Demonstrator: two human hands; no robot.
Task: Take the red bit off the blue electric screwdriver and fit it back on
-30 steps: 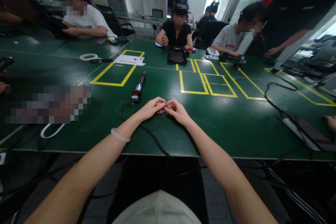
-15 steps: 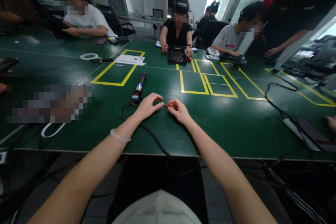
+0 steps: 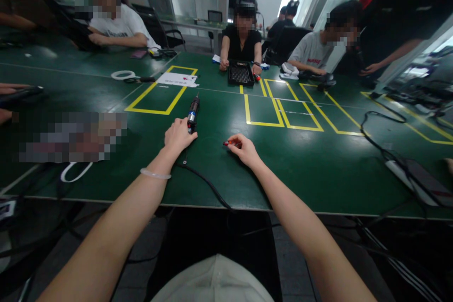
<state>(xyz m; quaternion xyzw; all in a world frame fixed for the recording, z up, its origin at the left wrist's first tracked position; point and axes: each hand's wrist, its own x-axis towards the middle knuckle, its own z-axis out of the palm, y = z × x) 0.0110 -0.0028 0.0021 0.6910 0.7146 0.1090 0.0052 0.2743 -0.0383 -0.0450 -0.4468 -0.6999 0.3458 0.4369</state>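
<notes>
A black electric screwdriver (image 3: 193,111) with a blue-and-silver band lies on the green table, its bit pointing away from me. My left hand (image 3: 178,136) is closed around its rear end, where the cord leaves; part of that end is hidden by the fingers. To the right, my right hand (image 3: 245,151) pinches a small red and orange part (image 3: 226,143) between thumb and fingers just over the tabletop. Its exact kind is too small to make out.
A black cord (image 3: 208,185) runs over the table's near edge. Yellow tape frames (image 3: 265,124) mark the table ahead. A paper sheet (image 3: 173,79) lies far left. Across sits a person (image 3: 242,40) behind a black tray (image 3: 241,82). More cables (image 3: 375,144) and a phone-like slab (image 3: 430,177) lie right.
My left hand has left the spot beside the right hand, moved left and closed on the screwdriver's rear end. My right hand stays nearly in place with the small part.
</notes>
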